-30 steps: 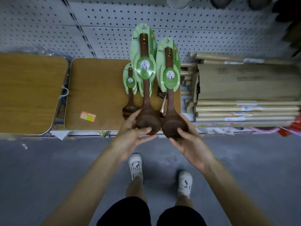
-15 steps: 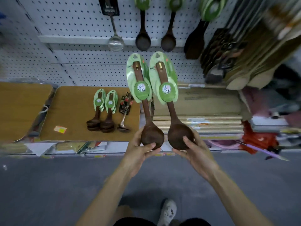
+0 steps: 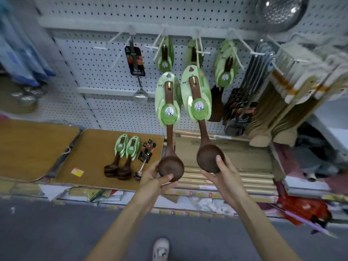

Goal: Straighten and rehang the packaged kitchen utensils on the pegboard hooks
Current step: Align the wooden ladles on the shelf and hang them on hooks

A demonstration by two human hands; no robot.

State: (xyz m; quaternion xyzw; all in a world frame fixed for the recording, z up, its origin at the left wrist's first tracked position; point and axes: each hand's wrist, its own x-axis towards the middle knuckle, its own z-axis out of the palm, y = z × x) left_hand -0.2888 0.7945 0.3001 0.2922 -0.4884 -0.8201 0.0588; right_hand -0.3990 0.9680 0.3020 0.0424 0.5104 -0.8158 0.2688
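I've got two packaged wooden ladles up in front of the pegboard (image 3: 105,63), both standing on end: bowls down, handles and green cards pointing up toward the hooks (image 3: 200,51). The left ladle (image 3: 169,132) runs near vertical. The right ladle (image 3: 202,129) sits higher and its top leans slightly left. My left hand (image 3: 156,182) cups its bowl, thumb across the front, fingers curled behind. My right hand (image 3: 224,174) grips the other bowl from below, thumb pressed on its face. Neither card's hole is on a hook.
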